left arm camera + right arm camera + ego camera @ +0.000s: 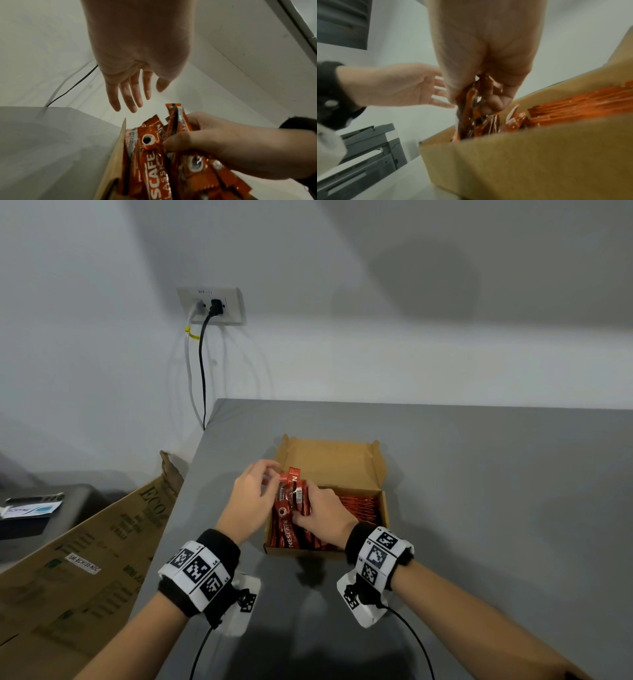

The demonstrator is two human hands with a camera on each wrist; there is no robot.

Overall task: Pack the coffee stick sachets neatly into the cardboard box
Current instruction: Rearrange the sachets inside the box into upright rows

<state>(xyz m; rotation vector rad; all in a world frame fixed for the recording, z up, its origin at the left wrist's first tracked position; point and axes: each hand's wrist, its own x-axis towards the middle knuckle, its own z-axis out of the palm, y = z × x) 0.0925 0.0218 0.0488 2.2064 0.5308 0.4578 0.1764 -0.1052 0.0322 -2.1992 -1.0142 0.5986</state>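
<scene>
A small open cardboard box (pixel 383 474) sits on the grey table, its lid flap raised at the back. Red coffee stick sachets (pixel 359 503) lie in a flat row at its right side. My right hand (pixel 322 511) grips a bundle of sachets (pixel 291 501) standing on end at the box's left side; in the right wrist view its fingers (pixel 494 102) curl round the bundle (pixel 471 105). My left hand (pixel 253 491) hovers just left of the bundle, fingers straight (pixel 130 94) and holding nothing, above the box's left wall (pixel 118 148).
A large flattened brown carton (pixel 85 546) leans off the table's left edge. A wall socket with two cables (pixel 205 309) is behind. A grey machine (pixel 368 148) stands to the left. The grey table (pixel 496 491) stretches to the right of the box.
</scene>
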